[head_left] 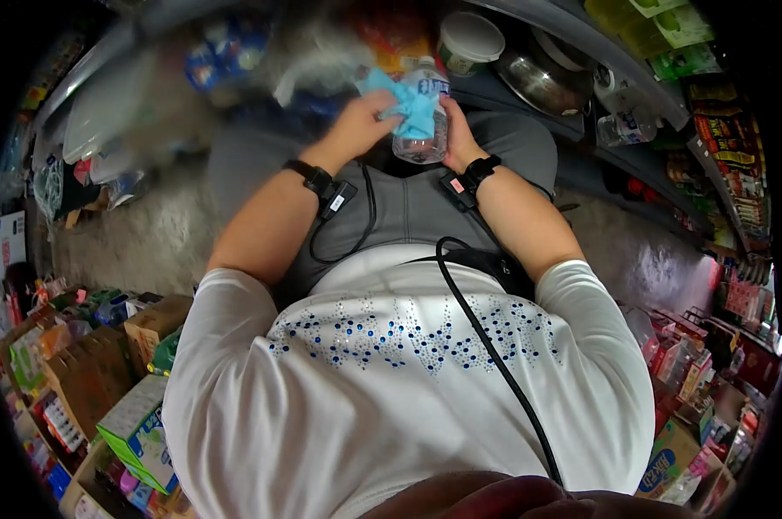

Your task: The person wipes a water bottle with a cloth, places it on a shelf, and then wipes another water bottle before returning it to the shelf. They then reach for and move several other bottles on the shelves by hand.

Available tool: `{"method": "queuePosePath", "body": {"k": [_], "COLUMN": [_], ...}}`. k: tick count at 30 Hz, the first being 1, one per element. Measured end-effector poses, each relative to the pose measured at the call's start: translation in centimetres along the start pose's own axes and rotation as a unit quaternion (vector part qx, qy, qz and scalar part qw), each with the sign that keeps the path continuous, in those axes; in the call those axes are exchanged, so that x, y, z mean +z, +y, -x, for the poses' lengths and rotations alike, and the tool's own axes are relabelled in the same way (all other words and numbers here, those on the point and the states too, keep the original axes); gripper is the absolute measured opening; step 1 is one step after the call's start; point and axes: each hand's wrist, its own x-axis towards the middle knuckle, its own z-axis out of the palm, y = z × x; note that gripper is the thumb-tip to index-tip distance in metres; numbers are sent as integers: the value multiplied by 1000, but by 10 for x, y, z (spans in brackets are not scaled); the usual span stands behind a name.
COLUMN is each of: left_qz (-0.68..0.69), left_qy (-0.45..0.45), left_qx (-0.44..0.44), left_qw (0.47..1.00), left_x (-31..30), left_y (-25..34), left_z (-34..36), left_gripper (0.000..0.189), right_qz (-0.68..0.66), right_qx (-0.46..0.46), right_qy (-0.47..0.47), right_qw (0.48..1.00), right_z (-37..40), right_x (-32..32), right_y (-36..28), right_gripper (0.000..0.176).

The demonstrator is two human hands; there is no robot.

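Note:
Between my hands, above my lap, is a clear plastic bottle point(421, 151) with a blue and white label, its cap end pointing away from me. My right hand point(460, 138) grips the bottle along its right side. A light blue cloth point(415, 111) is bunched in my left hand point(362, 124) and lies pressed against the label side of the bottle. The cloth covers part of the label and some of my left fingertips.
Ahead is a shelf with a white tub point(470, 43), a shiny metal bowl point(542, 78) and blurred packages. Another clear bottle point(626, 130) lies to the right. Hanging snack packets point(726, 138) line the far right. Cardboard boxes point(88, 368) stand behind on the left. Black cables hang from my wrists.

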Motion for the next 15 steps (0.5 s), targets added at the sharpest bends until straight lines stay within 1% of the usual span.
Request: {"method": "queuePosePath", "body": {"k": [1, 2, 3, 5, 6, 7, 9, 10, 11, 13, 14, 15], "left_qz": [-9, -7, -9, -22, -45, -47, -75, -88, -89, -76, -26, -41], "left_qy": [-22, -13, -14, 16, 54, 54, 170, 189, 188, 179, 146, 108], "left_qx": [3, 17, 20, 0, 35, 36, -39, -42, -42, -68, -32, -21], "left_qw": [1000, 1000, 1000, 1000, 997, 997, 982, 977, 977, 979, 988, 993], "left_x": [-1, -1, -1, 0, 1, 1, -1, -6, -6, -3, 0, 2], "left_y": [2, 6, 8, 9, 4, -2, -7, -4, -5, -14, -18, -16], "left_z": [0, 1, 0, -1, -2, -3, -4, -4, -5, -5, -4, -2], "left_gripper": [17, 18, 18, 18, 19, 19, 20, 21, 21, 21, 20, 20], "right_qz": [-22, -1, 0, 25, 41, 70, 91, 90, 88, 85, 68, 51], "right_qx": [-16, -5, -9, 6, -14, 23, 56, 55, 52, 48, 46, 43], "right_qy": [0, 3, 2, 33, 15, 15, 15, 14, 3, -9, 8, 25], "right_qw": [1000, 1000, 1000, 999, 999, 997, 994, 994, 995, 995, 997, 997], "right_z": [-1, -4, -1, 7, 2, 3, 0, 0, -1, 3, 7, 10], "right_x": [-1, -9, -3, 7, 6, 2, 0, 1, 1, 5, 5, 6], "right_y": [-2, -1, -3, -1, 2, 4, 10, 12, 13, 10, 3, -2], "right_gripper": [52, 53, 53, 50, 47, 44, 44, 44, 45, 46, 48, 51]}}
